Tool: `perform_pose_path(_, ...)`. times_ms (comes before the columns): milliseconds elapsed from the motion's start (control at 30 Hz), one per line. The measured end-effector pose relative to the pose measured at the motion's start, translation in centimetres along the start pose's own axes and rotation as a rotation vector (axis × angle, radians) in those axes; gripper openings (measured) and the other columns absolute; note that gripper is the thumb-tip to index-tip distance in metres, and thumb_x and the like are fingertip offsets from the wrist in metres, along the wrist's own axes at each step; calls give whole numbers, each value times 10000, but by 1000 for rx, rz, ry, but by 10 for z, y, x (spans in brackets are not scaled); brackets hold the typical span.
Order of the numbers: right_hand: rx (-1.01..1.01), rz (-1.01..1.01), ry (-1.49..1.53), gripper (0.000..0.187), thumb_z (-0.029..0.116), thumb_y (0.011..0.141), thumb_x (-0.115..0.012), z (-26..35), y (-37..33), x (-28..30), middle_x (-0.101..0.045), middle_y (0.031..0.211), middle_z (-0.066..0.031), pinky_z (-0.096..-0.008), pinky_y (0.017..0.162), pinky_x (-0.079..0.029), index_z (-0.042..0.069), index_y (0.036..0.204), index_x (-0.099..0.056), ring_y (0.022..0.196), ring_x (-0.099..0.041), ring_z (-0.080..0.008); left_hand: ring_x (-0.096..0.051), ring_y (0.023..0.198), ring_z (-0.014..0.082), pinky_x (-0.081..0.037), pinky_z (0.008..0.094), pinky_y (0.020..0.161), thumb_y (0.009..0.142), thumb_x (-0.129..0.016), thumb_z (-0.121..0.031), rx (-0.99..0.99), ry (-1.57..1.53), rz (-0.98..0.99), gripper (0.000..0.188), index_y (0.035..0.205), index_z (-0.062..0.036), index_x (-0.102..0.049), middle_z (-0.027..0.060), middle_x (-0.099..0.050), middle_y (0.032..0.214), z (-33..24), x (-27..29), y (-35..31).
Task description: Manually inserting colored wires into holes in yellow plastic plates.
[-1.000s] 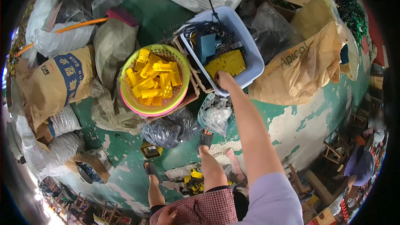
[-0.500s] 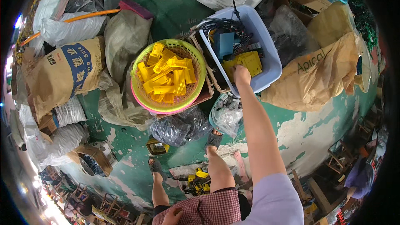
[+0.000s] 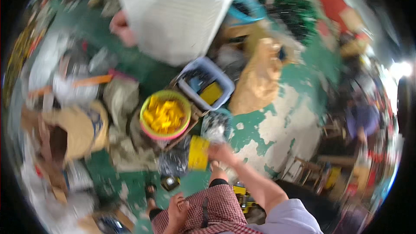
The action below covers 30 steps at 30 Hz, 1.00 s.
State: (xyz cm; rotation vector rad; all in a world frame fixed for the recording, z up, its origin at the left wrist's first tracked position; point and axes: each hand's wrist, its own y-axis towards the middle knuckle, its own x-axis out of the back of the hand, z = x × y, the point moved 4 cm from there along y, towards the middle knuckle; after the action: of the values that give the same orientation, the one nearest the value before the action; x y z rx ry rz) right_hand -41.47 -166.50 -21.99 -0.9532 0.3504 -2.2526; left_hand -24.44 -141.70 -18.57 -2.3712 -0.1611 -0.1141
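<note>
Step in hand, pls?

Prob. a one-handed carry, imo. R hand point(image 3: 222, 152) has a flat yellow plate point(image 3: 198, 153) by its right edge, well nearer than the blue tub point(image 3: 220, 73) & overlapping the dark plastic bag point(image 3: 173, 161) in view.

Fingers?

R: closed on the plate, tho exact grip's blurred. L hand point(image 3: 177, 209): fingers curled by the left side of the checked apron point(image 3: 216, 206); can't tell if they've got anything.

Next move calls for what?

Firm hold on that edge, I'd say, plus a bit of room for the free side. L looks avail. for support.

Counts, asap?

Hands: 2. Plate in R hand: 1 visible; can't tell if stacked. Tub: 1, w/ flat yellow stuff point(image 3: 211, 93) inside, no. unclear. Yellow-green basket point(image 3: 188, 115): 1, left of & nearer than the tub; its yellow pieces point(image 3: 162, 115) are many, too blurred to count. Teal bowl point(image 3: 229, 123): 1, near side of tub.
</note>
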Motion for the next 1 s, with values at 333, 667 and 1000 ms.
perform_pose_path(333,-154,-261,710,483,471,912,-418,202,-370,-258,-617,950,-175,-331,791,-440,37,1021,-601,940,-594,-264,-522,1066,205,-436,324,876,908,-487,-165,-233,444,1134,544,1382,-62,-241,119,-481,1215,51,96,-186)
perform_pose_path(667,-397,-1291,421,305,369,844,-560,244,-628,-464,-549,759,-128,-397,653,-452,66,866,-557,733,-568,-307,-551,952,130,-451,292,804,879,-559,-198,5,1236,1770,432,1247,-6,-439,95,-608,1035,174,77,-359)
perform_pose_path(1000,-1207,-1898,403,116,169,760,-618,365,-887,-800,-545,746,-75,-374,614,-463,81,816,-568,724,-574,-275,-599,817,392,-480,449,670,876,-504,-206,-833,1633,2524,247,1079,-72,-548,225,-614,852,451,103,-699)
